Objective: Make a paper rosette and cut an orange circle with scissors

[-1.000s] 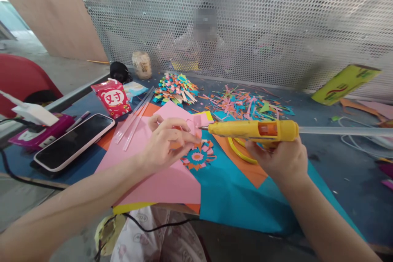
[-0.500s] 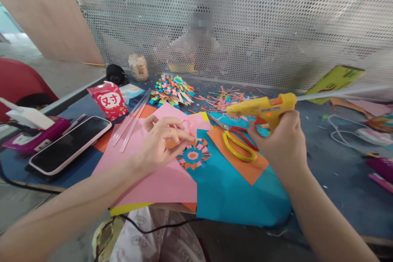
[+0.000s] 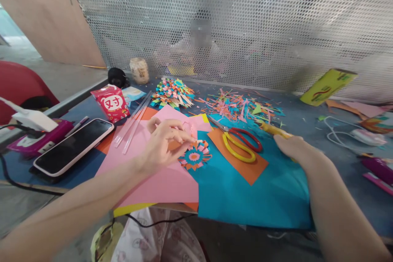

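My left hand (image 3: pixel 166 139) is closed in a pinch, its fingertips at the upper left edge of a layered paper flower (image 3: pixel 195 156). What it pinches is too small to make out. The flower, in pink, orange and blue, lies across pink paper (image 3: pixel 147 188) and blue paper (image 3: pixel 245 200). My right hand (image 3: pixel 293 147) is wrapped round a yellow hot glue gun (image 3: pixel 274 130), low over the right side of the blue paper. Most of the gun is hidden by the hand. Between my hands, scissors (image 3: pixel 241 145) with red and yellow handles rest on an orange paper piece (image 3: pixel 251 172).
Finished paper flowers (image 3: pixel 173 92) are heaped at the back beside paper scraps (image 3: pixel 239 104). Clear glue sticks (image 3: pixel 133 125), a red snack packet (image 3: pixel 111 103), a phone (image 3: pixel 73 145) and a purple power strip (image 3: pixel 43 141) lie left. A yellow-green box (image 3: pixel 328 86) stands back right.
My right hand has lowered the glue gun from above the scissors down and to the right, towards the table. My left hand has stayed by the flower.
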`<state>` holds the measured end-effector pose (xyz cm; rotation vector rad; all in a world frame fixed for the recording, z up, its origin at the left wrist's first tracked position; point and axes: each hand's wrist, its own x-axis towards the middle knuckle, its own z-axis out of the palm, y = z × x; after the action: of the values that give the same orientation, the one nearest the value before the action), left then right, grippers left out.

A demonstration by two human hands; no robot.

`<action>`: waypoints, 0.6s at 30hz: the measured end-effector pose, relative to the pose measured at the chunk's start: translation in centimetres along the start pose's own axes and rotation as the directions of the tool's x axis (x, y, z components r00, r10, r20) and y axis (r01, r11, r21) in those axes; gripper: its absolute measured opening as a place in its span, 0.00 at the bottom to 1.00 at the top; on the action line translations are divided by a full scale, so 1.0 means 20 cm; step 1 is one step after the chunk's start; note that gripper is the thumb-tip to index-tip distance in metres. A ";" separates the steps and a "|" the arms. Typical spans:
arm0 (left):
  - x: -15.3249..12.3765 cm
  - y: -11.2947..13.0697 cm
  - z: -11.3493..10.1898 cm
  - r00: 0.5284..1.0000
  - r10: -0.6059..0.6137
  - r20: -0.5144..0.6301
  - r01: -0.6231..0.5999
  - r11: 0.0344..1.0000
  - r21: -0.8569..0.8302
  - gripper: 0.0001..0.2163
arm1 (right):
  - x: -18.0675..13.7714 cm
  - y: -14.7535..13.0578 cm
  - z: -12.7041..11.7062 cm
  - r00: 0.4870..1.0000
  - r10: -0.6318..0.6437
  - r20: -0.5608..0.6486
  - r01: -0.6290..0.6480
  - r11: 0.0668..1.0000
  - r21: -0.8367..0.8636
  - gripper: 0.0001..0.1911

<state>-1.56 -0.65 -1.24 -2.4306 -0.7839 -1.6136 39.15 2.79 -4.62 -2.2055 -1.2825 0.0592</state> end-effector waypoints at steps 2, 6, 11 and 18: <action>0.00 0.00 0.00 1.000 -0.003 0.001 0.003 1.000 -0.016 0.10 | -0.06 -0.09 -0.02 0.991 -0.045 -0.123 0.046 0.999 0.003 0.31; 0.00 0.00 0.00 1.000 0.016 0.005 -0.016 1.000 -0.026 0.09 | -0.26 -0.43 -0.08 0.836 -0.525 -0.159 0.536 0.844 0.033 0.12; 0.01 0.01 -0.02 0.999 0.001 0.044 -0.002 1.000 0.015 0.09 | -0.60 -0.80 -0.05 0.482 -0.854 0.194 0.757 0.518 0.399 0.18; 0.02 0.01 -0.03 1.000 0.025 0.012 -0.026 1.000 0.016 0.12 | -0.70 -0.91 0.06 0.507 -0.850 0.146 0.582 0.462 0.669 0.06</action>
<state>-1.83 -0.82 -0.65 -2.4305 -0.7618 -1.5793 17.04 -1.32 0.12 -0.9830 -2.1030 0.5753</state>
